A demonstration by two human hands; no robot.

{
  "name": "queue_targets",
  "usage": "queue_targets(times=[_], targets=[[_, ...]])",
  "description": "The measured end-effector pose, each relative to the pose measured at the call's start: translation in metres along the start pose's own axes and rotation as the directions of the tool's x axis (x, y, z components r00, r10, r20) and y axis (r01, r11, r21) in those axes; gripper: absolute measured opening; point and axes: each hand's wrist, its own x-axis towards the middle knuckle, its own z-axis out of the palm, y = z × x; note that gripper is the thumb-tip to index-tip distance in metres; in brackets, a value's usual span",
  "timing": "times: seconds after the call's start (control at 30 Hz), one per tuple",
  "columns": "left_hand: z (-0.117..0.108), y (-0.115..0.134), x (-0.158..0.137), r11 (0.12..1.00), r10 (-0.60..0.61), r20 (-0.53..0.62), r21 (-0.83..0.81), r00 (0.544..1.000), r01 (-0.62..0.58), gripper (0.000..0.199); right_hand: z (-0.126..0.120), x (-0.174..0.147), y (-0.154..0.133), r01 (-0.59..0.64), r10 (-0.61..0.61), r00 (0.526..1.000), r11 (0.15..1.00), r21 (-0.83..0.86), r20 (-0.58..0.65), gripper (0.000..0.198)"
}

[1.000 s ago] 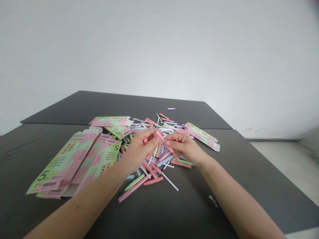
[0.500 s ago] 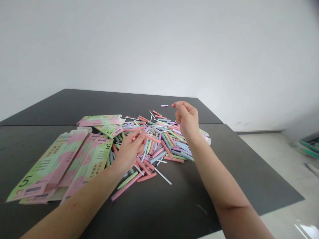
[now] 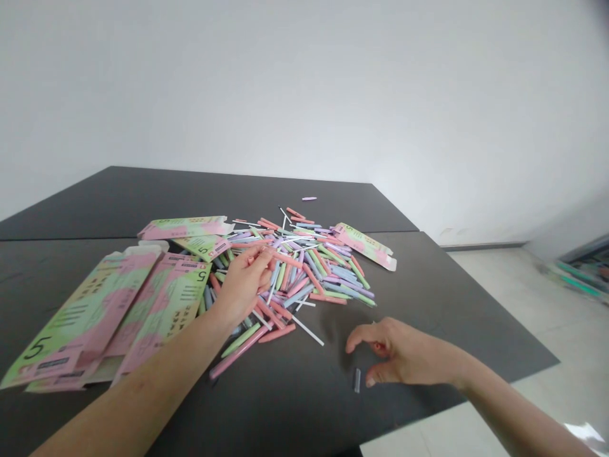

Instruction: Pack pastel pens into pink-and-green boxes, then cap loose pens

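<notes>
My left hand (image 3: 245, 279) is closed in a pinch on a salmon-pink pen barrel (image 3: 288, 259), held above the near left side of a heap of pastel pen parts (image 3: 328, 263). The heap mixes pink, green, blue and purple barrels with thin white refills (image 3: 308, 331). To the right, low over the black table, my right hand (image 3: 392, 355) is open, its thumb and curled forefinger apart with nothing between them. Just left of that thumb lies a short, dark, see-through tube (image 3: 356, 380), not touched by the hand.
Flattened pink-and-green cartons (image 3: 90, 311) lie stacked at the left, with further cartons (image 3: 185, 227) behind them. Another carton (image 3: 366, 245) rests at the heap's right edge. A lone purple piece (image 3: 309, 198) lies far back on the black table (image 3: 214, 190). A white wall stands behind.
My right hand has come down from above the heap's right side toward the near right table edge, and its fingers have opened. The left hand stays nearly still. The dark tube has shifted slightly left.
</notes>
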Motion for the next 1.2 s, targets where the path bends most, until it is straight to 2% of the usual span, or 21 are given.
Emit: queue_targets(times=[0.13, 0.27, 0.37, 0.53, 0.6, 0.67, 0.73, 0.8, 0.87, 0.93, 1.07, 1.2], targets=[[-0.001, -0.001, 0.000, 1.000, -0.010, -0.003, -0.005, 1.000, 0.010, 0.025, 0.020, 0.011, 0.009, 0.122, -0.124, 0.991, 0.991, 0.057, 0.040, 0.028], [-0.001, -0.003, 0.001, 1.000, -0.018, 0.008, 0.004, 1.000, 0.018, 0.024, 0.027, 0.025, 0.011, 0.192, -0.193, 0.980, 0.981, 0.014, 0.039, 0.021], [-0.002, -0.004, 0.002, 1.000, -0.014, 0.013, -0.002, 1.000, 0.014, 0.024, 0.028, 0.031, 0.006, 0.204, -0.203, 0.979, 0.977, -0.059, 0.022, 0.019], [-0.003, -0.004, 0.001, 0.999, -0.018, 0.033, -0.034, 0.999, 0.019, 0.023, 0.023, 0.039, -0.002, 0.153, -0.159, 0.986, 0.980, -0.127, -0.039, 0.012], [-0.003, -0.003, 0.001, 0.999, -0.015, 0.047, -0.033, 0.999, 0.016, 0.026, 0.018, 0.045, -0.005, 0.149, -0.152, 0.981, 0.988, -0.030, -0.120, 0.014], [-0.002, -0.002, 0.001, 0.999, -0.015, 0.056, -0.031, 0.998, 0.017, 0.028, 0.011, 0.056, -0.010, 0.170, -0.120, 0.959, 0.968, 0.183, -0.255, 0.020], [-0.001, -0.001, 0.000, 0.999, -0.017, 0.049, -0.038, 0.999, 0.019, 0.028, 0.005, 0.072, -0.018, 0.231, -0.054, 0.924, 0.867, 0.442, -0.377, 0.026], [0.002, 0.001, -0.002, 0.998, -0.015, 0.016, -0.053, 1.000, 0.016, 0.026, -0.001, 0.090, -0.029, 0.321, -0.035, 0.914, 0.669, 0.670, -0.403, 0.031], [0.004, 0.003, -0.004, 0.998, -0.013, -0.031, -0.055, 0.999, 0.012, 0.025, -0.006, 0.108, -0.042, 0.367, -0.071, 0.920, 0.500, 0.784, -0.386, 0.033], [0.006, 0.006, -0.005, 0.999, -0.011, -0.056, -0.036, 0.998, 0.009, 0.024, -0.009, 0.124, -0.054, 0.405, -0.114, 0.912, 0.393, 0.826, -0.393, 0.035], [0.008, 0.015, -0.006, 0.999, 0.047, 0.004, -0.003, 0.999, -0.047, 0.025, -0.014, 0.142, -0.073, 0.461, -0.166, 0.887, 0.283, 0.841, -0.431, 0.032], [0.008, 0.027, -0.008, 0.995, 0.101, 0.059, 0.003, 0.993, -0.101, 0.017, -0.019, 0.148, -0.082, 0.486, -0.194, 0.873, 0.273, 0.830, -0.447, 0.030]])
